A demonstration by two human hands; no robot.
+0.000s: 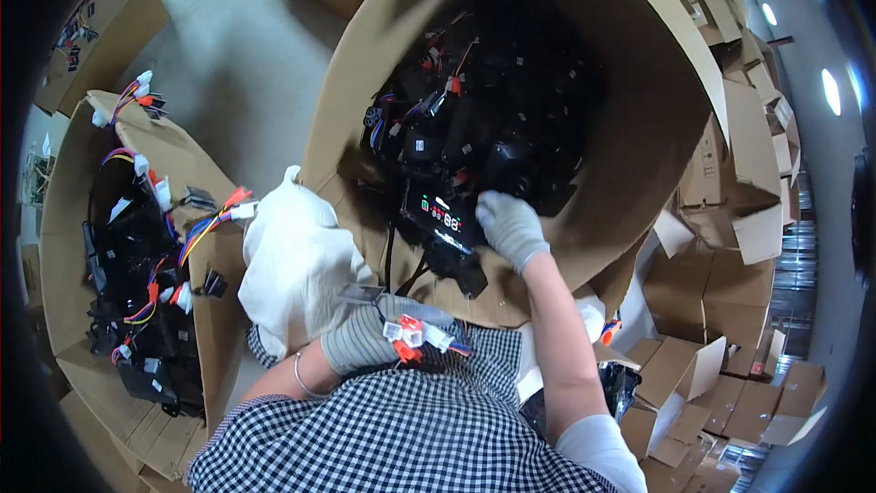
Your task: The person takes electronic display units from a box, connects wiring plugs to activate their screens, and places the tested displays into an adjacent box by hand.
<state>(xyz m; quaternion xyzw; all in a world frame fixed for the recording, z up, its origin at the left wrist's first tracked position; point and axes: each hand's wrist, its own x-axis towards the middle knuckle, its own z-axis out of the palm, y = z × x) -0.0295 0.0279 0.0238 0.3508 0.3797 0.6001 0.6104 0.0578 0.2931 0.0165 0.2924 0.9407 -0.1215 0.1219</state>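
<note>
My left hand, in a striped grey glove, is closed around a bundle of wire connectors, white and red, close to my checked apron. A small dark flat piece shows just above this hand. In front of me a black display unit lies tilted at the near edge of a large carton, with lit digits and red and green symbols. My right hand, also gloved, has its fingers curled at the unit's right edge; the fingertips are partly hidden. Dark cables hang from the unit towards my left hand.
The large cardboard carton holds many black units with wires. To the left, another carton contains more units and coloured connectors. White cloth covers something beside my left arm. Stacked cartons line the right side.
</note>
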